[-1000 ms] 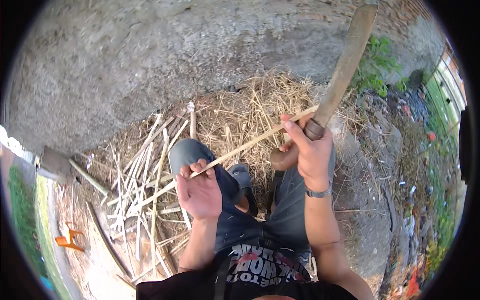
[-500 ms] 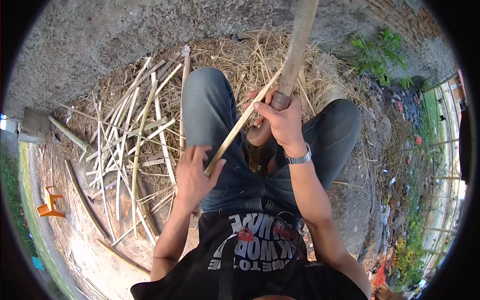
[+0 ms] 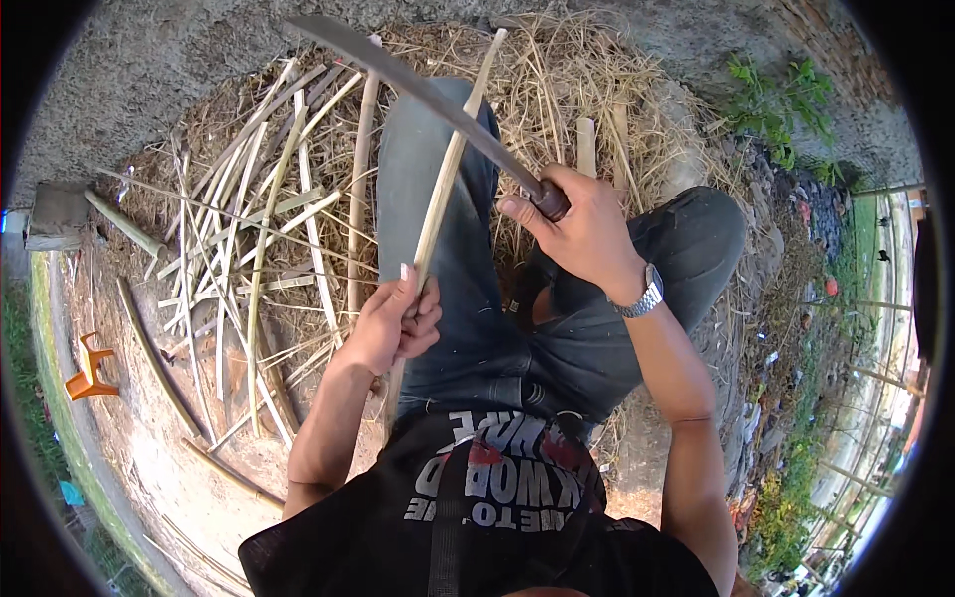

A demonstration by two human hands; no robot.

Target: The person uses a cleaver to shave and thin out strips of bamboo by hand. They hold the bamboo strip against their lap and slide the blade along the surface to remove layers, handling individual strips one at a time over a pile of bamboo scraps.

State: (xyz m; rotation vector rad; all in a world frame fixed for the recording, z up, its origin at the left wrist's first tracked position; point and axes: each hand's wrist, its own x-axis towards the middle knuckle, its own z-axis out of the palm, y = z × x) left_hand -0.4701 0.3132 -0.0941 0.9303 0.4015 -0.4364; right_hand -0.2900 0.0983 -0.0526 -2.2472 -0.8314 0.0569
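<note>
Ground: dry straw spread over bare earth, with green weeds at the upper right.
Split pile: pale bamboo strips lie criss-crossed to the person's left, most running near to far; no container holds them.
Legs: dark trousers, left knee raised under the work.
Blade: long dark machete, slanting from its handle up and away to the left, crossing over the slat.
Slat: thin bamboo slat, long axis running from the lap up and slightly right to a far tip over the straw, lying along the left thigh.
Right hand: fist closed around the machete handle; metal wristwatch on the wrist.
Left hand: fingers curled tight around the slat's near end.
Edge items: orange plastic piece at far left, grey block above it.
</note>
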